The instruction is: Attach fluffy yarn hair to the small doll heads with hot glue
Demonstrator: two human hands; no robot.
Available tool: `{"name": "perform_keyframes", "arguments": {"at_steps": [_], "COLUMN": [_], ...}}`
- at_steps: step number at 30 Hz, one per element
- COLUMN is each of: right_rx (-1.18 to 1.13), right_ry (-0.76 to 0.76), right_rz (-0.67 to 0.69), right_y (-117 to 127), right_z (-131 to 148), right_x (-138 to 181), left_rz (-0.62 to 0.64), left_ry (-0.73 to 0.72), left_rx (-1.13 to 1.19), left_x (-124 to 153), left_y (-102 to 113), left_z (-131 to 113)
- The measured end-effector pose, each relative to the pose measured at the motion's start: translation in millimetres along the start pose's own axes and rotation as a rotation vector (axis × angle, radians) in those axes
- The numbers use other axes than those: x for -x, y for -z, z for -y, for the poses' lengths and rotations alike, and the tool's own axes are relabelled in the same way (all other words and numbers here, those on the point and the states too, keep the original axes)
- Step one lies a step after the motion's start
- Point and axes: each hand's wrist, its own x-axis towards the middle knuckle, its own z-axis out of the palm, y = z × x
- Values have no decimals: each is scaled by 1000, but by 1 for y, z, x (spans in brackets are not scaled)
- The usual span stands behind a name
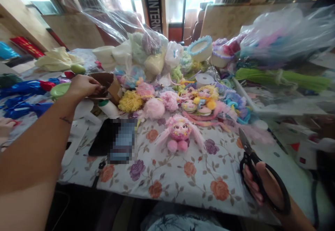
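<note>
floral tablecloth (172, 175) — right hand (270, 185) clamped on scissors (249, 150); left hand (84, 86) at box (114, 91) — grip unclear

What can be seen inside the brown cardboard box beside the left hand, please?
Inside the cardboard box, part of its inner wall shows. The left hand blocks some of the opening, and the bottom is hidden, so any contents cannot be told.

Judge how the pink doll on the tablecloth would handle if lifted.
The pink doll looks light, being small and fluffy. Its long side strands would probably hang floppy, since they splay loosely. The fuzzy pompoms at its base might squash.
</note>
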Motion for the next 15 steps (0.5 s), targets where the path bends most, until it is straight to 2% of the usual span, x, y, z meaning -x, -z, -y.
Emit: {"name": "perform_keyframes", "arguments": {"at_steps": [4, 10, 13, 15], "right_rx": [-23, -31, -65, -62], "right_ry": [8, 28, 34, 46], "right_rz": [5, -9, 10, 10], "right_y": [0, 1, 2, 2], "right_z": [-1, -4, -6, -7], "right_x": [0, -1, -2, -2], "left_rz": [3, 121, 86, 11], "left_ry": [58, 47, 12, -51], "left_rx": [141, 214, 200, 123], "left_x": [-3, -7, -1, 4], "left_y": [-2, 0, 4, 9], "left_z": [1, 6, 2, -2]}}
